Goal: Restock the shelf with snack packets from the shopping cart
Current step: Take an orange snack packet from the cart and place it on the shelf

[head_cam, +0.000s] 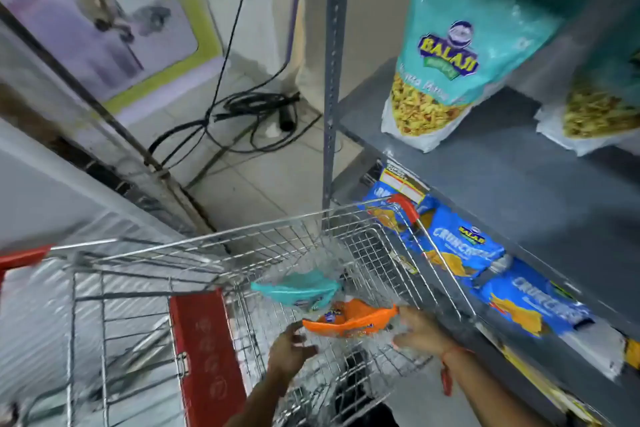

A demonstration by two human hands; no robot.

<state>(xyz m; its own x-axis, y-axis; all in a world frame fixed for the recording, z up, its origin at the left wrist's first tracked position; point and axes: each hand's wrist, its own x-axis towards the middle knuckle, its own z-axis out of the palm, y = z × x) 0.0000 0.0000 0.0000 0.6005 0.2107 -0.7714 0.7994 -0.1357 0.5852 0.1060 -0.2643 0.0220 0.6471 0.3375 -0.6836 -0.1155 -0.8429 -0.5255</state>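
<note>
Orange packet [349, 319] sits in the cart [242, 243] w/ your hands flanking it: left hand [291, 352] open, right hand [420, 329] touching its edge (grip unclear). Light, crinkly, prob. slippery; pinch the sealed ends.

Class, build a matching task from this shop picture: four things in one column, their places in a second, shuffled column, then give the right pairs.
Things
1. orange packet
2. teal packet with the Balaji label
3. blue packets
4. black cables

Places
A. on the tiled floor
B. standing on the upper grey shelf
C. lying on the lower shelf
D. inside the cart, between the two hands

Pairs: 1-D, 2-B, 3-C, 4-A
</note>
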